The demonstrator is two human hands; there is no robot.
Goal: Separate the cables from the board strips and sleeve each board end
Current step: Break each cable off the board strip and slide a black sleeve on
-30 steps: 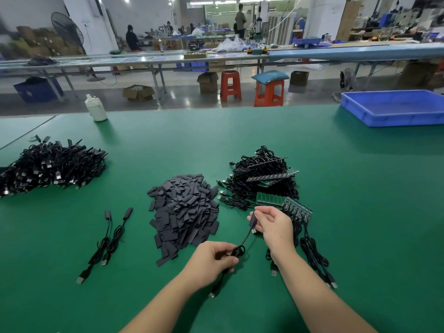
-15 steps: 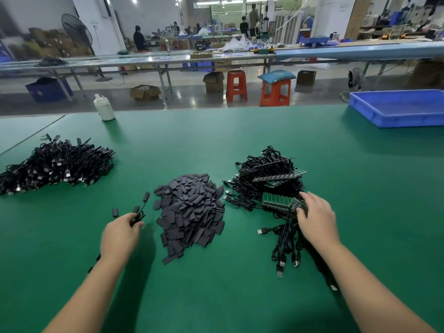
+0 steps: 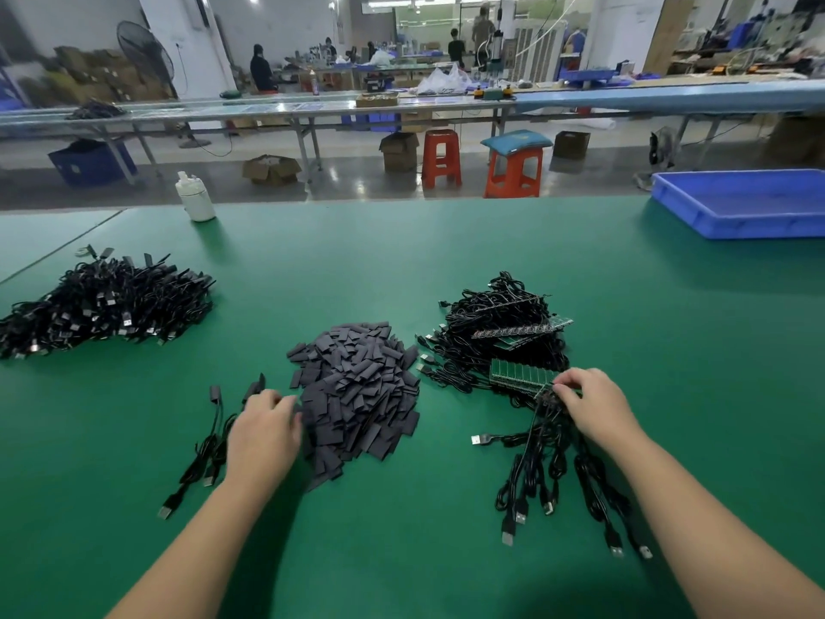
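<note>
From the head view, I see my left hand [image 3: 263,428] at the near edge of the grey sleeve pile [image 3: 357,390], fingers loosely spread and reaching into it, beside the sleeved cables [image 3: 210,444] on the green table [image 3: 402,551]. My right hand [image 3: 589,402] pinches the green board strip [image 3: 520,375], its cables [image 3: 549,466] trailing toward me.

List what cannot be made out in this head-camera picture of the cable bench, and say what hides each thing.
1. Left hand fingertips at the sleeve pile: blurred, so a held sleeve cannot be told.
2. Right hand fingers on the board strip: the hand's back hides the grip.
3. Finished cables: partly under the left hand.
4. Blue tray: cut off by the right edge.
</note>
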